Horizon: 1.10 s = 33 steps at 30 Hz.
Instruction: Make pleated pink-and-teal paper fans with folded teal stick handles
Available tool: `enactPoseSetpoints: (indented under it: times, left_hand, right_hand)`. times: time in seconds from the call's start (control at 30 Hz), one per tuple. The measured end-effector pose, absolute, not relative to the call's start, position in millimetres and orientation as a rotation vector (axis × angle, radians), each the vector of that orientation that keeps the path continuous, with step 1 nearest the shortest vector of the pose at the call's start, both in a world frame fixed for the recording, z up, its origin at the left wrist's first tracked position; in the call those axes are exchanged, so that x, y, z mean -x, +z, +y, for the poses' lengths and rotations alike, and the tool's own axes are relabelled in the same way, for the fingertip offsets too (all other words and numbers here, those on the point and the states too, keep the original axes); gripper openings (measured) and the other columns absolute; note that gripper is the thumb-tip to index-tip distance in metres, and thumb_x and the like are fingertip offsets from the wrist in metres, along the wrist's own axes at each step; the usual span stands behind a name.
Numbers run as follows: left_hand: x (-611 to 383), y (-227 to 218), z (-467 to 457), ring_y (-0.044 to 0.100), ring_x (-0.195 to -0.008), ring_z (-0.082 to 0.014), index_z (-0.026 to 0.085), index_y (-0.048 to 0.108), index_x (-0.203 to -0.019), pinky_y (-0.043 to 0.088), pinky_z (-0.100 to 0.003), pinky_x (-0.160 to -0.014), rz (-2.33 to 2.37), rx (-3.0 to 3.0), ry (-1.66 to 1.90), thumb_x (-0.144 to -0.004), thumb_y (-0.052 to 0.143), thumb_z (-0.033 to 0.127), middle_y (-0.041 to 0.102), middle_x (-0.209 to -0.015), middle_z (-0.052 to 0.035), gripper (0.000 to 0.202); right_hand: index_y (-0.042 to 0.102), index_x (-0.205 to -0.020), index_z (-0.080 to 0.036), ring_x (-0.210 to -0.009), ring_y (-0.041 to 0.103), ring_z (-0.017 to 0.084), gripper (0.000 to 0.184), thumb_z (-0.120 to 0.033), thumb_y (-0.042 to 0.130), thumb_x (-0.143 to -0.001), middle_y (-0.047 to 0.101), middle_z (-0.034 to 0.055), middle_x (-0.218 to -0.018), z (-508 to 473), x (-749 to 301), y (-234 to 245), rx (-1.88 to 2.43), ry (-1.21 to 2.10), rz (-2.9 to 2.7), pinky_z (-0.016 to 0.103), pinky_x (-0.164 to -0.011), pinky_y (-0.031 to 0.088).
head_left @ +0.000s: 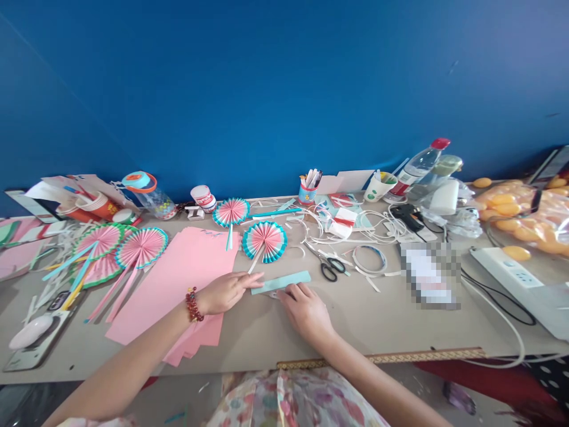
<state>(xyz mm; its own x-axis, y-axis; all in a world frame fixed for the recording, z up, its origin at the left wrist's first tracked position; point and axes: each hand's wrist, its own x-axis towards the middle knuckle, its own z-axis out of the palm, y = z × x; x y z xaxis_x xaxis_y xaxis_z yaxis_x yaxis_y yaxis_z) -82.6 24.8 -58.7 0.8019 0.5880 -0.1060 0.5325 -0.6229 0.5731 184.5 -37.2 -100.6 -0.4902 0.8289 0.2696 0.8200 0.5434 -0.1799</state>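
Note:
A light teal paper strip [287, 281] lies on the table in front of me. My left hand [226, 292], with a beaded bracelet on the wrist, reaches to the strip's left end with its fingers stretched out. Along the strip's lower edge, my right hand [307, 311] has its fingers bent and together. A small whitish thing [272, 294] shows at those fingertips, partly hidden; its kind is unclear. Just beyond the strip is a round pleated paper fan [272, 240] in pink and teal with a white handle. Black-handled scissors [331, 268] rest to the right.
Pink paper sheets [178, 279] lie under my left forearm. More fans [142, 246] lie at left. A tape roll [370, 260], white strips, a pen cup [307, 193] and a bottle [415, 169] stand or lie toward the back. A power strip [518, 273] with cables is at right.

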Motion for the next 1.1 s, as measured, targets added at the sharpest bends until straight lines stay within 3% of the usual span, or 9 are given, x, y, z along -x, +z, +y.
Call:
enactPoseSetpoints:
  times: [0.8, 0.97, 1.1]
  left_hand:
    - [82, -68, 18, 0.053, -0.132, -0.0183, 0.031, 0.014, -0.157, 0.046, -0.037, -0.107, 0.881, -2.393, 0.214, -0.095, 0.032, 0.008, 0.066, -0.133, 0.0035, 0.069]
    - [80, -67, 14, 0.058, -0.124, -0.0192, 0.031, 0.029, -0.152, 0.047, -0.036, -0.105, 0.881, -2.435, 0.232, -0.095, 0.036, 0.009, 0.065, -0.133, -0.0009, 0.062]
    - [70, -72, 2, 0.058, -0.119, -0.0226, 0.030, 0.047, -0.141, 0.048, -0.039, -0.103, 0.972, -2.503, 0.300, -0.098, 0.044, 0.020, 0.062, -0.130, -0.0058, 0.044]
  right_hand:
    - [0.069, -0.106, -0.025, -0.084, 0.056, 0.019, 0.016, -0.020, 0.058, -0.095, 0.066, 0.0044, -0.092, -46, -181, -94, 1.219, 0.162, -2.537, 0.029, -0.070, 0.044]
    - [0.068, -0.113, -0.023, -0.086, 0.058, 0.020, 0.026, -0.018, 0.047, -0.099, 0.066, 0.0075, -0.098, -38, -205, -86, 1.148, 0.315, -2.427, 0.030, -0.075, 0.049]
    - [0.068, -0.117, -0.022, -0.095, 0.062, 0.023, 0.030, -0.023, 0.044, -0.100, 0.067, 0.0099, -0.102, -19, -244, -83, 1.379, 0.198, -2.157, 0.037, -0.085, 0.051]
